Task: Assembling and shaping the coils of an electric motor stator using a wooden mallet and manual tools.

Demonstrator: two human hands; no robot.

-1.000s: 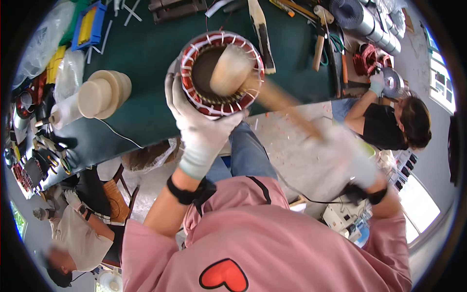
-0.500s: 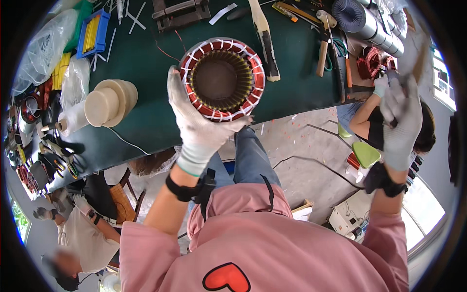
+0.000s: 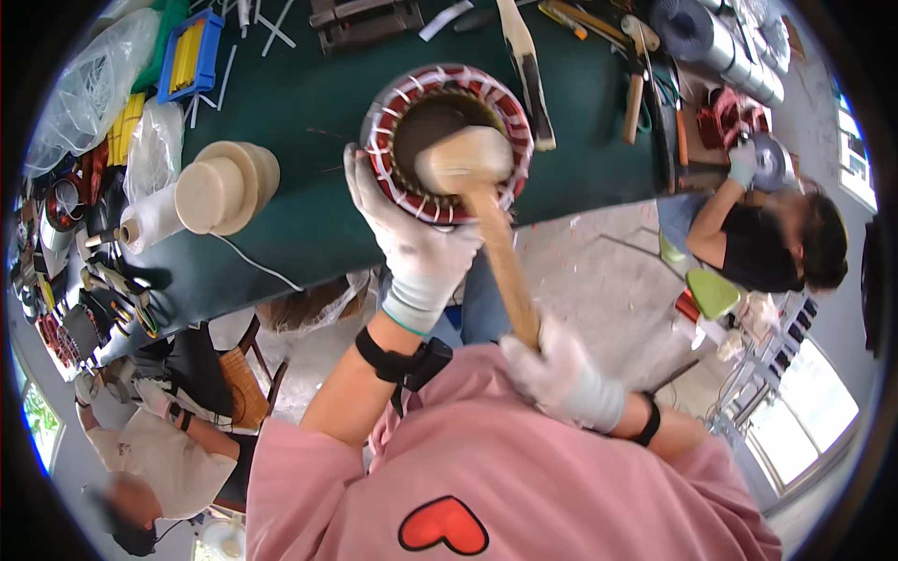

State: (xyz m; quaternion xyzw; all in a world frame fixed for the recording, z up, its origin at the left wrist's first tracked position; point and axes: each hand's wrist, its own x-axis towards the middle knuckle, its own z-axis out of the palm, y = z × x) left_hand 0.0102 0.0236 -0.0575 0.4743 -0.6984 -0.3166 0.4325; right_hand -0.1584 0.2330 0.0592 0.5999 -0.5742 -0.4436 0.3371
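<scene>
A motor stator (image 3: pixel 382 140), a ring of red windings laced with white cord, stands on the near part of the green table. My gloved left hand (image 3: pixel 416 248) is closed round its near left side. In my gloved right hand (image 3: pixel 566 379) is the wooden handle of a mallet (image 3: pixel 505 262). The mallet's pale, blurred head lies over the stator's bore and near right rim in this view. Whether it touches the rim, I cannot tell. Part of the bore is hidden behind it.
Stacked cream round blocks (image 3: pixel 220 192) stand left of the stator. Beyond them is a blue tray (image 3: pixel 192 58) of yellow strips. A wooden paddle-like tool (image 3: pixel 526 70) lies to the right. One co-worker (image 3: pixel 748 234) sits at the right, another (image 3: pixel 173 458) at lower left.
My right hand has come from raised at the far right down to near my body, and the mallet now shows over the stator. My left hand stays on the stator.
</scene>
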